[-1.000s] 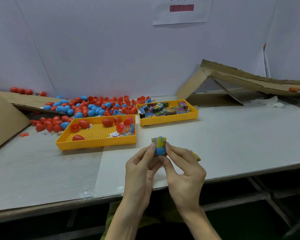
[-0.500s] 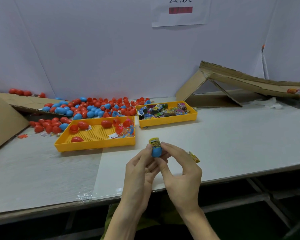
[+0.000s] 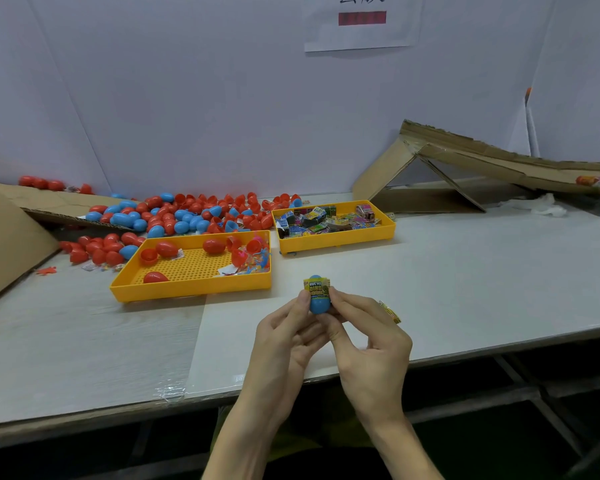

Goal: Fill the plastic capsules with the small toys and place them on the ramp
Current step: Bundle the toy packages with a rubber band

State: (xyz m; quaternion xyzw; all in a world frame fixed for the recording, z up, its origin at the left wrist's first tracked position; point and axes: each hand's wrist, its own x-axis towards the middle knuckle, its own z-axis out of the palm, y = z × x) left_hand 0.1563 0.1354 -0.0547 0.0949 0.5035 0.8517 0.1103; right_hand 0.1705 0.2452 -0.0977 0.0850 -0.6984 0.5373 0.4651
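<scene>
Fingers (image 3: 303, 301) of left hand (image 3: 284, 341) and right hand (image 3: 368, 344) pinch blue capsule (image 3: 318, 305) near table edge (image 3: 499, 337).

Counted two yellow trays (image 3: 191, 291) (image 3: 336, 241), one cardboard ramp (image 3: 482, 161), one blue capsule (image 3: 317, 304) between two hands (image 3: 284, 341) (image 3: 371, 344), one wall notice (image 3: 361, 32); loose red and blue capsules (image 3: 187, 213) beyond counting.

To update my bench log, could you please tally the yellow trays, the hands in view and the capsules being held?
Yellow trays: 2
Hands: 2, left hand and right hand
Held blue capsule: 1
Total: 5
</scene>
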